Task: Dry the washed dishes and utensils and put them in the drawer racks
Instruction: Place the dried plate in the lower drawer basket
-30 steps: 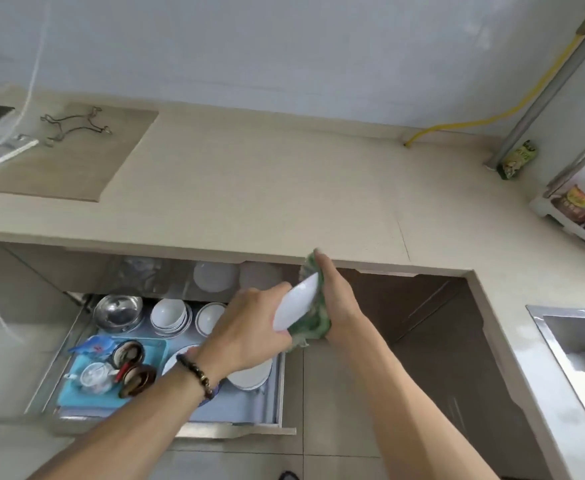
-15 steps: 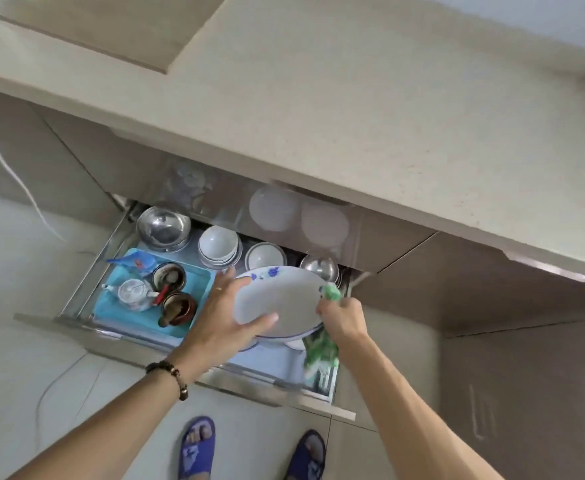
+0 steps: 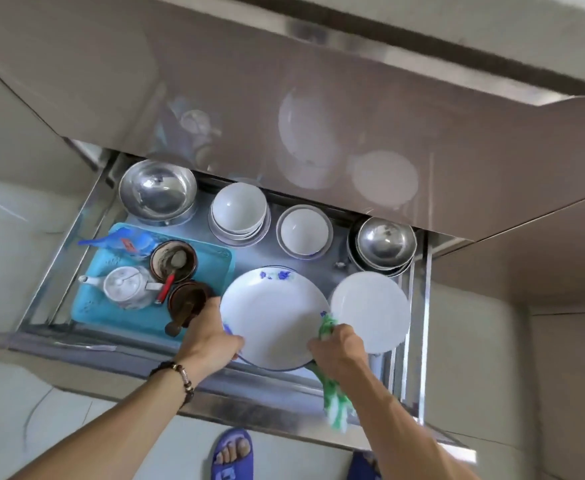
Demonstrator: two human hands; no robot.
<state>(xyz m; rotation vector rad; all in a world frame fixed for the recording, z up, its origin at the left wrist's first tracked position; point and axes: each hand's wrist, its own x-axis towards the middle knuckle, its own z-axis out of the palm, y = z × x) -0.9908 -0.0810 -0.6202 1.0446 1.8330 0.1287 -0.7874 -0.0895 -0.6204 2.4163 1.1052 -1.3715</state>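
In the open drawer (image 3: 55,271), a blue tray (image 3: 211,268) on the left carried a teapot (image 3: 126,287) and two brown cups (image 3: 174,261), with a steel bowl (image 3: 157,190) behind it. The left hand (image 3: 211,341) had its grip clenched on the near left rim of the blue-flowered plate (image 3: 273,315), held low over the drawer's near middle, with white bowls (image 3: 239,211) behind. The right hand (image 3: 339,348) gripped the plate's right rim together with a green cloth (image 3: 334,400), just beside a plain white plate (image 3: 370,310) on the right.

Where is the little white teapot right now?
In the head view, the teapot sits on the blue tray at the left of the open drawer, beside two brown cups.
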